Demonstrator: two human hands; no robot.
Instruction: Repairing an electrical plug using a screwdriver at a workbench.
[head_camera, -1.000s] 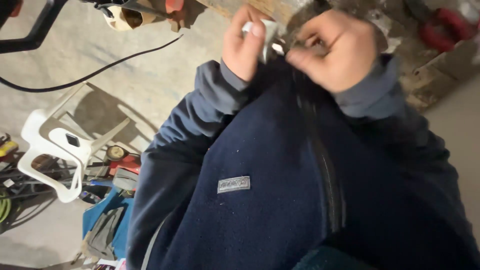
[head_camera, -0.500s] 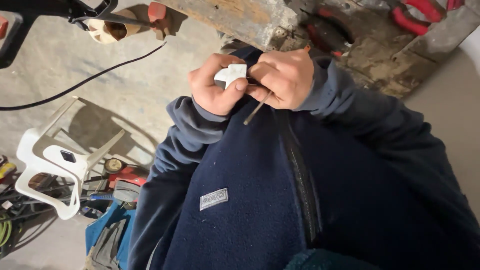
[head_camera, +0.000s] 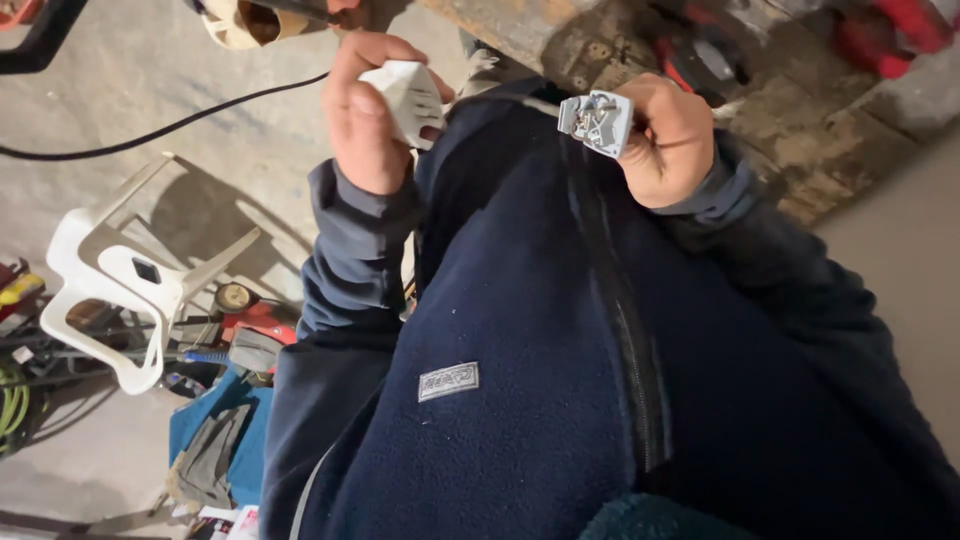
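My left hand (head_camera: 362, 125) grips a white plastic plug cover (head_camera: 408, 98), held up in front of my chest. About a hand's width to its right, my right hand (head_camera: 672, 140) is closed around the grey-white inner part of the plug (head_camera: 597, 122), whose metal contacts and screws face the camera. The two pieces are apart and not touching. Below both hands my navy fleece jacket (head_camera: 520, 400) with its dark zip fills most of the view.
A white plastic chair (head_camera: 110, 290) lies tipped on the concrete floor at left. A black cable (head_camera: 150, 135) runs above it. Tools (head_camera: 245, 320) and a blue bag (head_camera: 215, 430) lie below. A worn wooden bench (head_camera: 560, 40) with red tools (head_camera: 890, 30) stands ahead.
Both hands were together on one white plug. They have now moved apart, the cover in the left hand and the inner part in the right.
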